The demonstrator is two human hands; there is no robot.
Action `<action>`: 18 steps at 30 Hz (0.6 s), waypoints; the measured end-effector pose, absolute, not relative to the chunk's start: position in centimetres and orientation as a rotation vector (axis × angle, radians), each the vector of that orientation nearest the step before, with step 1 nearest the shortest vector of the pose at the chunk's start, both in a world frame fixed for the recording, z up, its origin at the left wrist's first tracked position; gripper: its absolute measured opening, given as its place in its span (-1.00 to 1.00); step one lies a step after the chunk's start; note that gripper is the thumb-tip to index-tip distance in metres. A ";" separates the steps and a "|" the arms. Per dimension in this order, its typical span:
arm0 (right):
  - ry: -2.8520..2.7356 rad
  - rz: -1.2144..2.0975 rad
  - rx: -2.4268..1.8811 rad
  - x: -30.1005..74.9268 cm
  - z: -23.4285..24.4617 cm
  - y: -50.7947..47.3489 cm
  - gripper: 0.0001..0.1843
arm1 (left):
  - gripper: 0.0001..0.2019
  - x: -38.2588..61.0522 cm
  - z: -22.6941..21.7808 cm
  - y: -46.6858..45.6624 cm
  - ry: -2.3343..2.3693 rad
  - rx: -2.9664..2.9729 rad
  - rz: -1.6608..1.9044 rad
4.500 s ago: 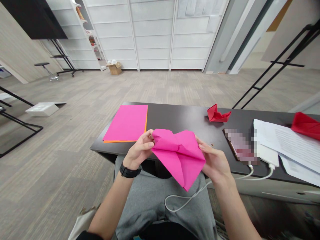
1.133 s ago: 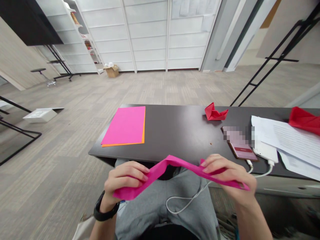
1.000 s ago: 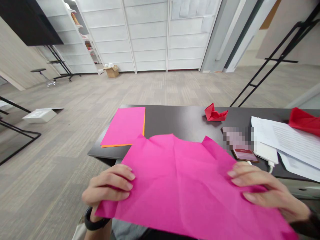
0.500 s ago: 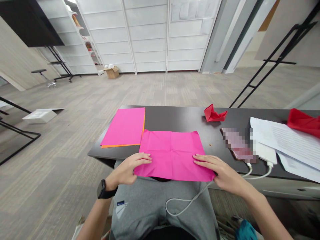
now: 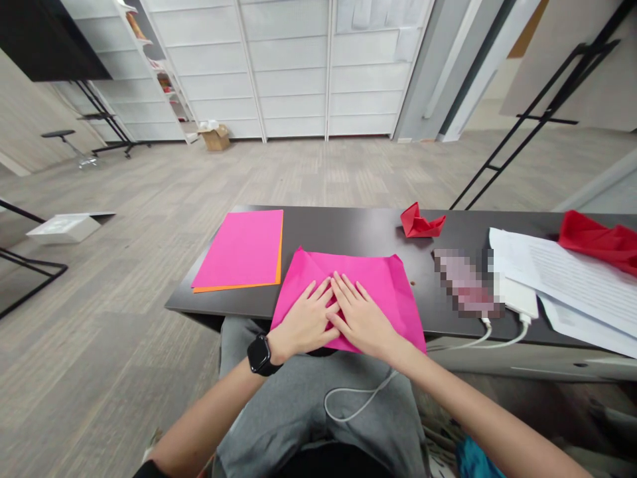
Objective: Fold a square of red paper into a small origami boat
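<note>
A creased sheet of pink paper (image 5: pixel 393 285) lies at the near edge of the dark table, its front part reaching over the edge towards my lap. My left hand (image 5: pixel 309 318) rests flat on the middle of the sheet, fingers stretched out and pointing away from me. Beside it, my right hand (image 5: pixel 362 315) also lies flat on the paper, and the fingertips of both hands meet near the centre. Neither hand grips anything. The paper's far corners curl up slightly. The part of the sheet under my palms is hidden.
Left of the sheet lies a stack of pink and orange paper (image 5: pixel 241 249). A red folded paper boat (image 5: pixel 422 222) sits at the back. To the right are a blurred-out phone (image 5: pixel 468 282), a white power bank (image 5: pixel 515 299) with cables, printed sheets (image 5: pixel 587 282) and red folded paper (image 5: pixel 600 240).
Both hands have moved inward from the sheet's left and right sides to its middle, fingers now meeting there. The view has shifted slightly.
</note>
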State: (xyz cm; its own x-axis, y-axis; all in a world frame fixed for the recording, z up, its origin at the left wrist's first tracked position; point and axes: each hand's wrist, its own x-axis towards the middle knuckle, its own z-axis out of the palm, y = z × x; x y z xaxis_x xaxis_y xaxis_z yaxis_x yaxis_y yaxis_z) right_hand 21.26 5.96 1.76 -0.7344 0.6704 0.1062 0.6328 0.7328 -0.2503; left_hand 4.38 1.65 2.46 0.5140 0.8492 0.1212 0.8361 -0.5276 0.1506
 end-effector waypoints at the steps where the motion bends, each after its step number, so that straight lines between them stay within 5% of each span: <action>1: -2.738 0.306 -1.029 21.5 1.2 6.0 -0.24 | -0.38 4.3 2.2 1.6 1.503 2.656 0.292; 18: -2.680 0.098 -1.330 32.9 0.2 10.1 -0.29 | -0.33 2.8 2.1 0.8 1.853 2.453 0.358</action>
State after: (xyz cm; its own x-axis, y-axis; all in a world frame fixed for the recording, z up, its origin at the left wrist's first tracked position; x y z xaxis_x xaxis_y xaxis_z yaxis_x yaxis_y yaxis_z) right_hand 32.88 10.14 0.17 -0.5966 0.7959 0.1030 0.7862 0.6054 -0.1238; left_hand 2.80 0.81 2.07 0.2570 0.9538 0.1557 0.9430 -0.2827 0.1753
